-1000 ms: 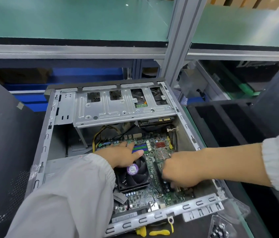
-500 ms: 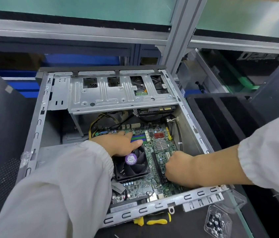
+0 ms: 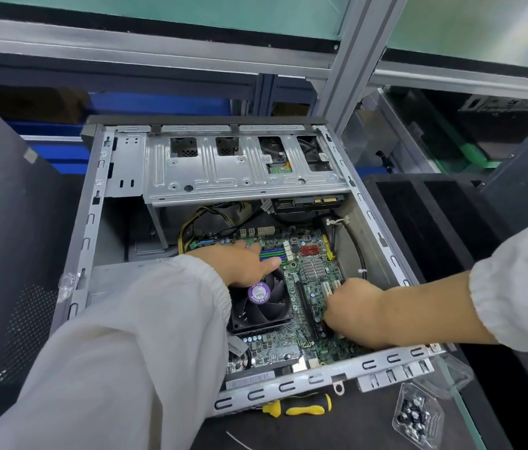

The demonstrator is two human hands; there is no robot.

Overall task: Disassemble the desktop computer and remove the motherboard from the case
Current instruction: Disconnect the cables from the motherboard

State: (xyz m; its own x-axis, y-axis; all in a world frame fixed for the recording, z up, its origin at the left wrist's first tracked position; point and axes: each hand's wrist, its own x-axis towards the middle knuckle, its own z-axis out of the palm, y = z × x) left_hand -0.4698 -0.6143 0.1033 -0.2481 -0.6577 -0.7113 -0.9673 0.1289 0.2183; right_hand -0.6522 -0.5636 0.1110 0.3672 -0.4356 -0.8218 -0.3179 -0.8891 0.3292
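Note:
The open grey computer case (image 3: 321, 373) lies flat with the green motherboard (image 3: 314, 271) inside it. My left hand (image 3: 243, 264) rests on the top edge of the black CPU fan (image 3: 262, 306), its fingers stretched over the blue memory slots. My right hand (image 3: 353, 313) reaches in from the right. Its fingers curl down onto the motherboard beside the expansion slots near the front right corner. Those fingertips are hidden under the hand.
A metal drive cage (image 3: 240, 177) spans the far end of the case, with yellow and black cables below it. A yellow screwdriver (image 3: 301, 409) and a clear bag of screws (image 3: 418, 417) lie in front. A black side panel (image 3: 6, 254) stands left, a black foam tray (image 3: 434, 222) right.
The view has tilted down a little. Both hands stay almost where they were on the board; my right hand has shifted slightly to the right.

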